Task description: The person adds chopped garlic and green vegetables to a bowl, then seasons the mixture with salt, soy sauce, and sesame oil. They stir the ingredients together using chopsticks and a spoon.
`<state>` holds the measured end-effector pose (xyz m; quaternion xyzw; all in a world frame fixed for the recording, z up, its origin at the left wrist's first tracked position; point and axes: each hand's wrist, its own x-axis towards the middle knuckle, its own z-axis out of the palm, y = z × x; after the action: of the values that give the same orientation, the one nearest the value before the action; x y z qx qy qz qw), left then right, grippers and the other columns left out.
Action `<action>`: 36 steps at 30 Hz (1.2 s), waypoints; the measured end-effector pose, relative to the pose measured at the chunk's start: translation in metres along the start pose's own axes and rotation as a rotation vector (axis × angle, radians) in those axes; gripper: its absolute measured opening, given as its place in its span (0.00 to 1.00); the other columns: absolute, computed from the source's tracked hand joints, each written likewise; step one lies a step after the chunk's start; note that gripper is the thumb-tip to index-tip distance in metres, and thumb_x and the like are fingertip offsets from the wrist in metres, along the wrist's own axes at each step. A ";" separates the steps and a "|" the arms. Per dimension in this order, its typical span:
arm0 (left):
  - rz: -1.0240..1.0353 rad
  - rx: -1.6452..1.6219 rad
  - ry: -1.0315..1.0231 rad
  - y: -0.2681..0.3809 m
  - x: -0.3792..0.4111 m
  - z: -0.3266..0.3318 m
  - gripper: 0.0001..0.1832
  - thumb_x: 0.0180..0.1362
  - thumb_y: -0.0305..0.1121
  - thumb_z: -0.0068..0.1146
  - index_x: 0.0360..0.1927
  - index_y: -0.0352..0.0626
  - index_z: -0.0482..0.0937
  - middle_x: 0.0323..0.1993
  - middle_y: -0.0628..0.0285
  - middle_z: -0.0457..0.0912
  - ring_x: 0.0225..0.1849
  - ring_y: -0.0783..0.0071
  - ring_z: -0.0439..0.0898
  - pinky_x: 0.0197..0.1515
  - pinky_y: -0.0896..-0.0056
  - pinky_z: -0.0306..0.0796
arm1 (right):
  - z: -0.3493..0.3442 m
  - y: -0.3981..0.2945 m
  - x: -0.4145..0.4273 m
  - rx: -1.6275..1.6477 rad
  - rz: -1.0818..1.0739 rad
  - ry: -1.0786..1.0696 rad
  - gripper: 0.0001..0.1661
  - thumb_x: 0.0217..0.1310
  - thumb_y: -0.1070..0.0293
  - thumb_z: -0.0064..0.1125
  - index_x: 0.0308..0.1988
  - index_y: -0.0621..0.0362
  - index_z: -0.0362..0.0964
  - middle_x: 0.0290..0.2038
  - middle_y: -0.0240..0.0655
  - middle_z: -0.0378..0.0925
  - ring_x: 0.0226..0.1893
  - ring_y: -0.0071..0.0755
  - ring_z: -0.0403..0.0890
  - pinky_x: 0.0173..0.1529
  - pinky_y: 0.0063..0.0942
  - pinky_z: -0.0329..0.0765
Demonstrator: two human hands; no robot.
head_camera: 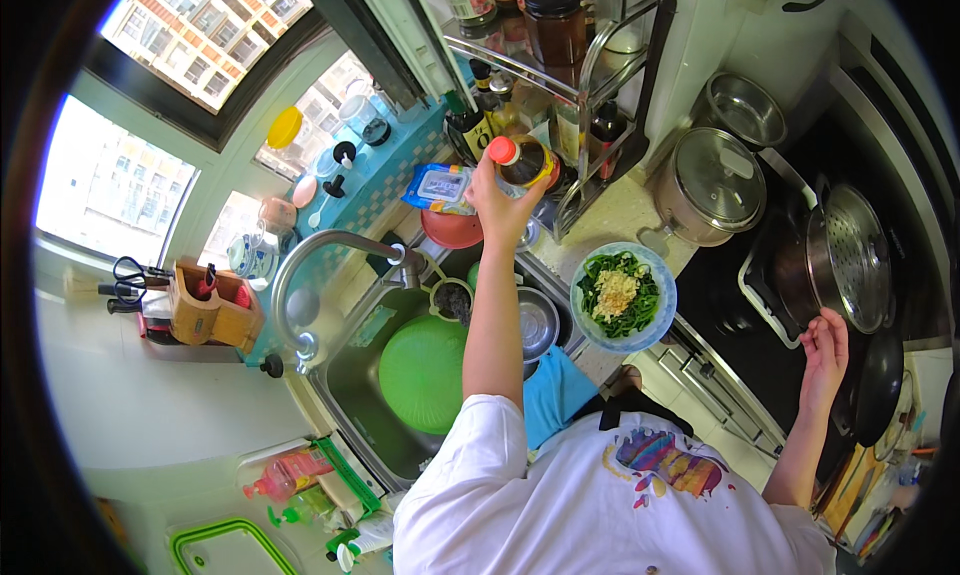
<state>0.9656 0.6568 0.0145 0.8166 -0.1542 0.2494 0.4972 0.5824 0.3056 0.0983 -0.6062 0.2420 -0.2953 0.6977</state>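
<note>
My left hand [499, 204] is stretched out over the sink's far corner. Its fingers and thumb are closed around a dark sauce bottle [529, 162] with a red cap and a yellow label. A pale blue bowl [666, 305] of cooked green leaves [600, 264] stands at the counter's edge, right of my left forearm. Chopped garlic [616, 291] is heaped on the leaves. Off to the right, my right hand [823, 354] is held near the stove, fingers loosely curled and nothing in them. The steamer pot [799, 271] is just beyond its fingertips.
A metal rack [589, 95] of jars and bottles rises behind the sauce bottle. The sink [352, 417] holds a green basin [424, 372] under a curved tap [315, 241]. A lidded pot [709, 189] stands by the black stove [712, 297]. A knife block [214, 305] is at left.
</note>
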 end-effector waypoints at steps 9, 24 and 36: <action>0.091 0.141 -0.048 0.008 0.013 0.009 0.48 0.37 0.47 0.77 0.63 0.43 0.67 0.51 0.60 0.78 0.55 0.63 0.73 0.59 0.57 0.53 | 0.013 -0.003 0.005 -0.014 -0.004 -0.022 0.13 0.69 0.73 0.50 0.52 0.61 0.71 0.39 0.31 0.72 0.40 0.21 0.73 0.47 0.20 0.72; 0.155 0.140 -0.170 0.014 0.047 0.043 0.46 0.36 0.42 0.74 0.63 0.47 0.68 0.50 0.58 0.81 0.53 0.58 0.76 0.55 0.55 0.57 | -0.009 -0.006 -0.005 -0.016 -0.024 0.055 0.14 0.69 0.73 0.50 0.53 0.60 0.70 0.39 0.29 0.73 0.39 0.18 0.72 0.47 0.20 0.72; 0.171 0.075 -0.071 0.014 0.017 0.028 0.54 0.44 0.44 0.73 0.72 0.40 0.53 0.65 0.49 0.67 0.65 0.56 0.67 0.61 0.50 0.53 | 0.007 -0.014 0.005 -0.045 -0.040 0.045 0.15 0.68 0.72 0.52 0.53 0.59 0.71 0.39 0.28 0.74 0.38 0.18 0.73 0.47 0.21 0.73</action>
<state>0.9794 0.6251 0.0238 0.8268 -0.2315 0.2674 0.4373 0.5894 0.3057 0.1130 -0.6198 0.2521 -0.3172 0.6721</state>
